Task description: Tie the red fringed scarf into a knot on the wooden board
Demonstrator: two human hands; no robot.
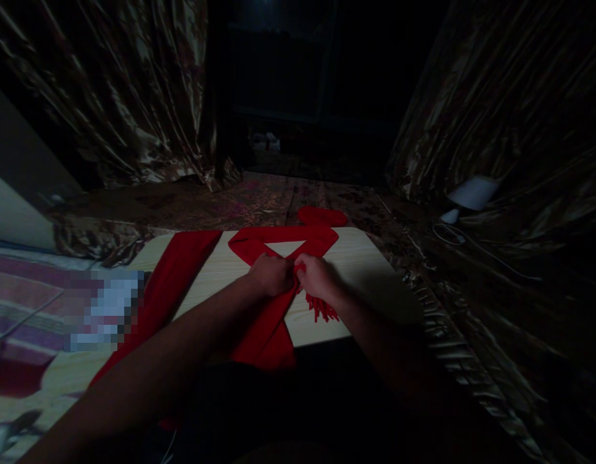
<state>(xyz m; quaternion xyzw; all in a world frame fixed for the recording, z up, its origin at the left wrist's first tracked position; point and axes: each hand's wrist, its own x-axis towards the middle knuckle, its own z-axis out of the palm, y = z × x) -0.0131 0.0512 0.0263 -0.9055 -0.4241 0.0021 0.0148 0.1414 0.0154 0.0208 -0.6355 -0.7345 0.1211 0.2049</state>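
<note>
A red scarf (271,328) lies on a pale wooden table (360,264), looped at the far side and crossed over itself near the middle. At the crossing, my left hand (271,274) is closed on the scarf. Close beside it, my right hand (317,277) pinches the scarf near its fringed end, and the red fringe (321,308) hangs out below that hand. Another length of red cloth (182,270) runs down the table's left side and passes behind my left forearm. Whether it joins the scarf I cannot tell.
A red folded item (321,216) rests on the patterned cloth beyond the table. To the right stands a small white lamp (474,193) with a trailing cord. Striped bedding (31,303) lies at left, and curtains (147,96) hang behind. The room is dim.
</note>
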